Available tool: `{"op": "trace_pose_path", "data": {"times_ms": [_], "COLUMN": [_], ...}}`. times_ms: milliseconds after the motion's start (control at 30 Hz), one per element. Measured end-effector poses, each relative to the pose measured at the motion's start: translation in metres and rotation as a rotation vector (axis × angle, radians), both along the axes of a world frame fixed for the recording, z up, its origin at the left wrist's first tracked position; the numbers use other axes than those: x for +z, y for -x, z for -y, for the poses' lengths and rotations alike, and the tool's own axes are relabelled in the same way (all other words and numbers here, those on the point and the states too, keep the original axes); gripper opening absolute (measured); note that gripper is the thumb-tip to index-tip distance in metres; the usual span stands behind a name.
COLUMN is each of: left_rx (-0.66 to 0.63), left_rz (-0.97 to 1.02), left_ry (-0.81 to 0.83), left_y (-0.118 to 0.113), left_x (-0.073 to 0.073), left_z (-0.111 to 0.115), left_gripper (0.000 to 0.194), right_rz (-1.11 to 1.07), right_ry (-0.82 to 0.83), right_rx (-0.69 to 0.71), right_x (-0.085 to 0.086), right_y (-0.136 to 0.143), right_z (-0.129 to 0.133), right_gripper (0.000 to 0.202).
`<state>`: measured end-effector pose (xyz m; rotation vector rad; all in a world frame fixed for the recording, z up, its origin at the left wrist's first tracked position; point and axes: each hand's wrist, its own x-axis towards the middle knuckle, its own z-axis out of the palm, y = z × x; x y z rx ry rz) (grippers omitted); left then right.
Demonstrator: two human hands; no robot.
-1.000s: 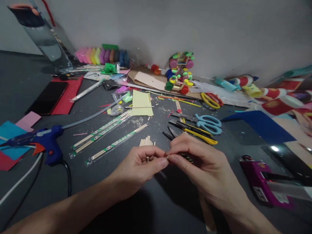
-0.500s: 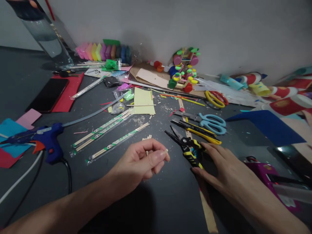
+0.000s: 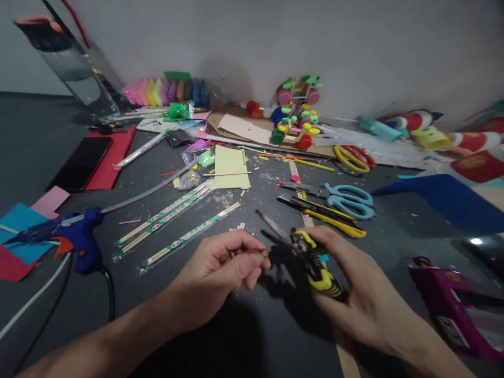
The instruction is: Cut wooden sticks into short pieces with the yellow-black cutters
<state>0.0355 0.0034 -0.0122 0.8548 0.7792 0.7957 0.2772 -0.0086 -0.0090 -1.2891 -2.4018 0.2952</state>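
Cutting pliers (image 3: 311, 254) black-yellow handled, blades parted (blurred), gripped by right hand (image 3: 354, 294); left hand (image 3: 224, 268) pinching small stick (image 3: 264, 253).

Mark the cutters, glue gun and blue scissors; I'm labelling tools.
cutters (image 3: 321, 270), head view, yellow-black handle.
glue gun (image 3: 81, 239), head view, blue body.
blue scissors (image 3: 348, 199), head view, handle loops.

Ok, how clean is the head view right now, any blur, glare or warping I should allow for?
Head view: dim light; the pliers in the right hand are motion-blurred at the tip; the left hand casts a dark shadow on the table; one glare spot on the dark sheet at far right; wide-angle warping tilts the bottle at top left.
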Motion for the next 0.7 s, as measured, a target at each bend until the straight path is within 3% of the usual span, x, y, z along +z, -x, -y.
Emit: {"op": "trace_pose_path", "data": {"times_ms": [133,400,700], "left_rx": [-0.007,-0.083,-0.104], "left_rz": [-0.041,-0.118,-0.185], "left_ry": [-0.050,-0.266,-0.319], "left_y": [0.002,0.007,0.009], "left_x": [-0.002,-0.003,-0.005], "left_z": [-0.002,-0.005,-0.003], "left_gripper": [0.015,0.031,0.035], "right_rz": [-0.091,-0.105,-0.031], "right_ry": [0.054,0.137,0.095], "right_rx": [0.104,0.120,0.124], "right_x": [0.003,-0.001,-0.003], "right_y": [0.012,0.003,0.000], "right_z": [-0.007,-0.003,0.001], "right_gripper": [0.048,0.045,0.035]}}
